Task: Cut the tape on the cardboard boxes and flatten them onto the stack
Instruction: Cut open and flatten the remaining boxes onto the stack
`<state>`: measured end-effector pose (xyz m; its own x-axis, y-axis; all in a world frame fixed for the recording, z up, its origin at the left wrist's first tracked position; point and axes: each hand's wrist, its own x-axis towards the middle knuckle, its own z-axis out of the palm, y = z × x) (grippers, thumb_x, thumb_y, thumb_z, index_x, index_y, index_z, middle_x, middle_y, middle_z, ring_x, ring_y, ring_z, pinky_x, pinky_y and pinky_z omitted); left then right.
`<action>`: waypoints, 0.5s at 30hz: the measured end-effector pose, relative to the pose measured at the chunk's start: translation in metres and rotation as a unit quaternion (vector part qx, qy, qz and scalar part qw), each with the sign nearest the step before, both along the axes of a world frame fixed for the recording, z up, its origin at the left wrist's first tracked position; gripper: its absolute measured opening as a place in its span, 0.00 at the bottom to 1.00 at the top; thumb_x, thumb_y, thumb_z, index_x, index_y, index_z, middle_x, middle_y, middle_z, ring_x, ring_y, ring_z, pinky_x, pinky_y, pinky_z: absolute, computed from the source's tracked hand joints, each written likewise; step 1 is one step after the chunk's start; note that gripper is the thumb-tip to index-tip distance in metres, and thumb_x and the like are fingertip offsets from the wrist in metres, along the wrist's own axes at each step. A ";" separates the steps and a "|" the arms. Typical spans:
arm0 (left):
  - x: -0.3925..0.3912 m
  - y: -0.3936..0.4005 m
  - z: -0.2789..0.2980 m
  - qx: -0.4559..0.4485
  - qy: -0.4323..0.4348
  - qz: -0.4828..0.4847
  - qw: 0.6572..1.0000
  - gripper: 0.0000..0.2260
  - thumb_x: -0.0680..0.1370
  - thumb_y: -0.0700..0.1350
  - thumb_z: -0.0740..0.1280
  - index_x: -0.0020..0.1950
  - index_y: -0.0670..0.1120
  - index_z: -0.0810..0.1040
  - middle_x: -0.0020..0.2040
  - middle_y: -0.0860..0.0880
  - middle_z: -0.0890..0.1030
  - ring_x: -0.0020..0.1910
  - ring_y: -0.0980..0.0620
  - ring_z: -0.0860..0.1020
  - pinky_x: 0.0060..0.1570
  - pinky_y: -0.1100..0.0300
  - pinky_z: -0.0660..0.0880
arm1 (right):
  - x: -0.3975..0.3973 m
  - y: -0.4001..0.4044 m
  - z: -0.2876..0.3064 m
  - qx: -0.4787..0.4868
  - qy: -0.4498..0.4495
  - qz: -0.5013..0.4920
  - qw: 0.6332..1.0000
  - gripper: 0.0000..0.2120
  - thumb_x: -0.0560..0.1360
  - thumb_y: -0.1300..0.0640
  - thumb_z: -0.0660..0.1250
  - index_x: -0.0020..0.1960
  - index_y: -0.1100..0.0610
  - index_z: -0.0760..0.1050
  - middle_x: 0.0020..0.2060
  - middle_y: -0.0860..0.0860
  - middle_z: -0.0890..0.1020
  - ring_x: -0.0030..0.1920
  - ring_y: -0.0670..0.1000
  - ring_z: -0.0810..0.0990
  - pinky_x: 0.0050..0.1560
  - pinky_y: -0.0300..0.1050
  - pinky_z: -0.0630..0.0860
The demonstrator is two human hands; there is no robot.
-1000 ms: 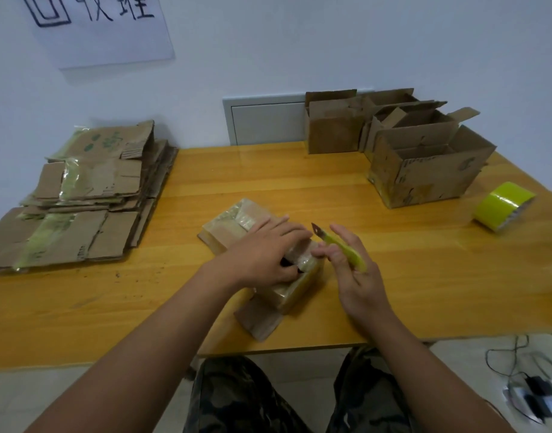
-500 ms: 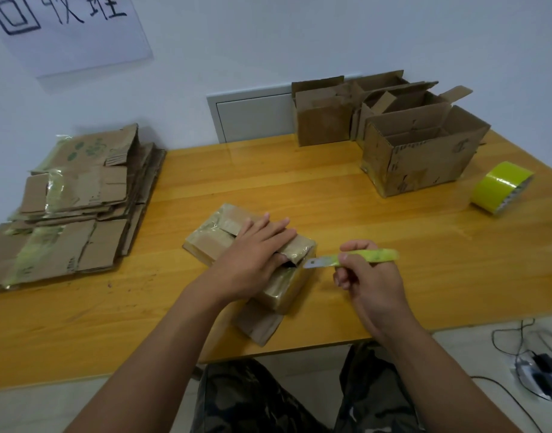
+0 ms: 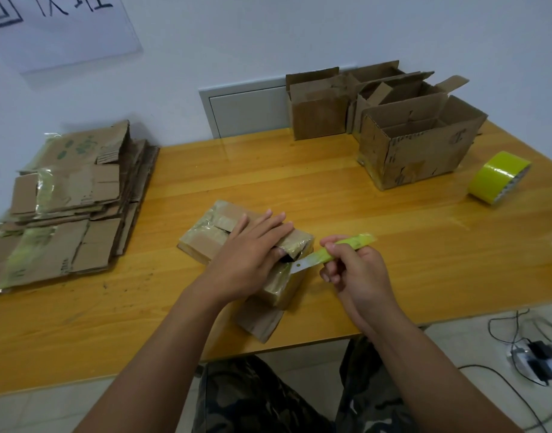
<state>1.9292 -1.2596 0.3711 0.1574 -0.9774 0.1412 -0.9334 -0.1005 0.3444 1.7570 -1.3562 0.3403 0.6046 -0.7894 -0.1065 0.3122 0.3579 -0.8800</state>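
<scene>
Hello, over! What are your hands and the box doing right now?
Left hand presses taped box flat. Right hand grips green knife, blade at box's end. Nothing blocking.

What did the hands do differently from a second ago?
The right hand turned the green knife from pointing up and away to lying sideways, then brought its blade down to the taped edge of the small box. The left hand stayed pressed flat on that box. The flattened stack, the open boxes and the tape roll did not move.
</scene>
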 end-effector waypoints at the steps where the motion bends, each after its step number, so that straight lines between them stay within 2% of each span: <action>1: 0.000 0.000 0.000 0.001 0.000 0.002 1.000 0.21 0.84 0.48 0.57 0.78 0.52 0.62 0.79 0.55 0.59 0.79 0.57 0.50 0.76 0.54 0.40 | 0.001 0.001 0.000 -0.014 0.016 0.015 1.000 0.08 0.73 0.59 0.67 0.38 0.52 0.83 0.24 0.51 0.73 0.25 0.47 0.69 0.28 0.41 0.69; 3: 0.000 -0.001 -0.001 0.004 -0.002 0.008 1.000 0.21 0.84 0.48 0.57 0.78 0.53 0.62 0.79 0.56 0.59 0.79 0.57 0.50 0.77 0.52 0.41 | 0.004 0.003 -0.001 -0.032 0.054 0.014 0.998 0.10 0.76 0.60 0.67 0.39 0.53 0.83 0.25 0.50 0.74 0.26 0.47 0.71 0.29 0.41 0.70; 5: 0.000 -0.002 0.000 0.007 -0.001 0.013 1.000 0.21 0.84 0.49 0.57 0.77 0.54 0.63 0.79 0.56 0.60 0.79 0.58 0.50 0.77 0.52 0.41 | 0.007 -0.002 0.000 -0.010 0.075 -0.044 0.996 0.09 0.78 0.62 0.65 0.42 0.56 0.81 0.24 0.49 0.73 0.25 0.46 0.70 0.30 0.42 0.69; 8: -0.001 -0.004 0.002 0.010 0.002 0.016 1.000 0.20 0.84 0.49 0.56 0.77 0.54 0.64 0.78 0.57 0.61 0.78 0.58 0.51 0.77 0.53 0.41 | 0.007 -0.012 0.000 0.019 0.065 -0.105 0.992 0.06 0.79 0.63 0.63 0.44 0.59 0.78 0.23 0.49 0.72 0.24 0.46 0.69 0.31 0.45 0.68; 12: -0.002 -0.005 0.003 0.015 -0.001 0.019 1.000 0.20 0.84 0.49 0.56 0.77 0.55 0.64 0.77 0.57 0.62 0.78 0.58 0.51 0.77 0.53 0.42 | 0.008 -0.002 -0.002 -0.011 0.063 -0.026 0.998 0.15 0.78 0.63 0.63 0.37 0.53 0.82 0.24 0.50 0.72 0.25 0.47 0.68 0.28 0.43 0.67; 15: -0.002 -0.006 0.003 0.012 0.000 0.023 1.000 0.19 0.84 0.50 0.56 0.76 0.55 0.64 0.77 0.58 0.62 0.78 0.58 0.52 0.77 0.54 0.42 | 0.013 -0.003 -0.001 -0.006 0.085 -0.070 0.994 0.10 0.78 0.62 0.65 0.40 0.55 0.80 0.24 0.50 0.73 0.26 0.47 0.70 0.31 0.45 0.69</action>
